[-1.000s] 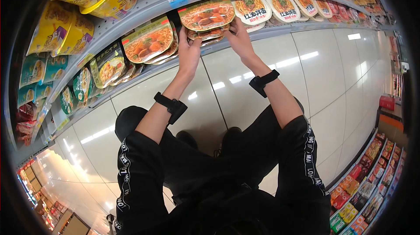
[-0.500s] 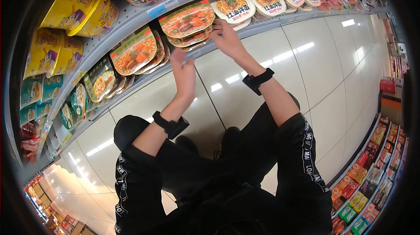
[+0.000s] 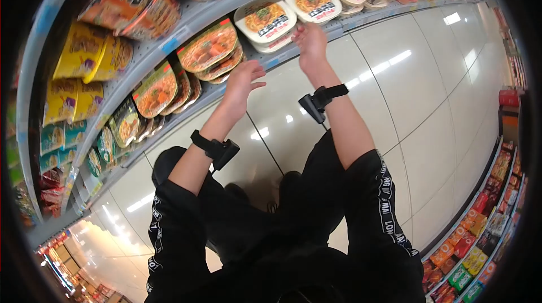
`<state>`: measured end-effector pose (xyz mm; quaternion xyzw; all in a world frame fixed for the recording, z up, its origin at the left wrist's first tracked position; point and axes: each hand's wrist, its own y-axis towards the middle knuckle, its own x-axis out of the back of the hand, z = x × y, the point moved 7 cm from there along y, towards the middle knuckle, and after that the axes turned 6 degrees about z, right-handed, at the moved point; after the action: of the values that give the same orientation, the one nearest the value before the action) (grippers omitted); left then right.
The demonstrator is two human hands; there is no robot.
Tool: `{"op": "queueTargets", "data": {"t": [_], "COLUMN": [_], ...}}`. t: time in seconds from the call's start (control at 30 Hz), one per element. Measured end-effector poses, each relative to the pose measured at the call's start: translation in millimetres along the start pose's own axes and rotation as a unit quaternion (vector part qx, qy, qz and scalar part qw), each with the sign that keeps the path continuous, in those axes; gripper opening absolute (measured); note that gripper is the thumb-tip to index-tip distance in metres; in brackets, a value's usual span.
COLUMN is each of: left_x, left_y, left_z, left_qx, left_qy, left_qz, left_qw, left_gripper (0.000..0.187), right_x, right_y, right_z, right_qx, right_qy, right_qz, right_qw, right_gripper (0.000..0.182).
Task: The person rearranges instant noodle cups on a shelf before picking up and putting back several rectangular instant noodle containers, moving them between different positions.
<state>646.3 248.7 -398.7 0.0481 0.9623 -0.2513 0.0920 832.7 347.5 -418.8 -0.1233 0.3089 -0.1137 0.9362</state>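
My right hand [image 3: 311, 45] is raised to the front of the lower shelf, its fingers loosely bent and apart. Its fingertips are right at the edges of two white-lidded noodle packs, the left one [image 3: 265, 21] and the right one [image 3: 313, 4]. Another white pack shows beneath the left one. Below and to the left, my left hand [image 3: 244, 82] is open with nothing in it, thumb apart from the fingers. It is nearest to a stack of noodle packs with a red-and-green label [image 3: 209, 46], just beyond its fingertips.
More noodle packs [image 3: 153, 91] stand along the shelf [image 3: 282, 55] to the left. Orange noodle tubs [image 3: 124, 1] and yellow tubs [image 3: 82, 49] fill shelving at upper left. Pale floor tiles [image 3: 389, 105] lie below. Another stocked shelf [image 3: 468, 235] runs along the right.
My view has shifted rightward along the shelf. My right hand has moved from beside the red-and-green stack to the white packs; my left hand has also moved along, staying open.
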Motion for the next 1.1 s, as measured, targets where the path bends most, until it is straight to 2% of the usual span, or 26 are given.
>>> {"op": "queueTargets", "data": {"t": [0.07,0.2,0.27,0.33,0.37,0.4,0.47,0.5,0.53,0.6,0.63,0.7,0.73,0.8,0.87,0.93,1.0,1.07,1.1], "left_x": [-16,-46,-61,-75,-72,-72,-66,-72,-74,-93,-96,-99,-99,-108,-118,-125,-132,-142,-140], "left_y": [18,27,8,2,7,16,29,29,32,38,37,38,38,39,41,47,50,46,49], "left_z": [-13,-35,-50,-71,-67,-64,-32,-27,-21,-34,-41,-32,-29,-27,-25,-19,-4,1,6], "left_qx": [0.043,0.043,0.069,0.005,-0.002,-0.009,0.116,0.111,0.125,0.010,-0.023,-0.014,-0.006,-0.011,-0.016,-0.035,0.006,-0.005,-0.059], "left_qy": [-0.156,-0.160,-0.159,-0.132,-0.141,-0.140,-0.168,-0.151,-0.161,-0.067,-0.048,-0.041,-0.024,-0.046,-0.159,-0.157,-0.139,-0.116,-0.114], "left_qz": [0.026,-0.012,-0.043,0.023,0.019,0.032,0.000,0.017,0.016,0.153,0.125,0.112,0.097,0.089,0.107,0.097,0.046,0.026,-0.044], "left_qw": [0.987,0.986,0.984,0.991,0.990,0.990,0.979,0.982,0.979,0.986,0.991,0.993,0.995,0.995,0.981,0.982,0.989,0.993,0.991], "left_gripper": [0.033,0.034,0.031,0.030,0.029,0.029,0.026,0.023,0.023,0.022,0.021,0.022,0.023,0.027,0.033,0.036,0.035,0.028,0.022], "right_x": [21,53,72,78,80,78,75,68,68,61,66,58,59,72,84,99,79,48,38], "right_y": [-3,12,22,30,30,30,26,26,22,25,23,27,26,17,16,13,-3,-29,-35], "right_z": [-10,-30,-52,-63,-66,-54,-53,-44,-43,-31,-30,-16,-12,-2,7,9,31,79,97], "right_qx": [-0.050,-0.008,-0.047,-0.091,-0.126,-0.111,-0.180,-0.134,-0.141,-0.051,-0.052,-0.025,-0.026,-0.026,-0.023,-0.070,-0.059,0.069,0.072], "right_qy": [0.075,0.102,0.100,0.084,0.075,0.077,0.065,0.066,0.056,0.059,0.048,0.024,0.018,0.043,0.033,0.068,0.044,-0.048,-0.110], "right_qz": [-0.119,-0.244,-0.257,-0.247,-0.245,-0.245,-0.230,-0.190,-0.201,-0.106,-0.111,-0.018,-0.018,-0.080,-0.085,-0.119,-0.135,-0.214,-0.190], "right_qw": [0.989,0.964,0.960,0.961,0.958,0.960,0.954,0.970,0.968,0.991,0.991,0.999,0.999,0.996,0.996,0.988,0.988,0.973,0.973], "right_gripper": [0.010,0.010,0.008,0.009,0.015,0.015,0.022,0.025,0.025,0.026,0.026,0.028,0.028,0.029,0.026,0.020,0.022,0.027,0.034]}}
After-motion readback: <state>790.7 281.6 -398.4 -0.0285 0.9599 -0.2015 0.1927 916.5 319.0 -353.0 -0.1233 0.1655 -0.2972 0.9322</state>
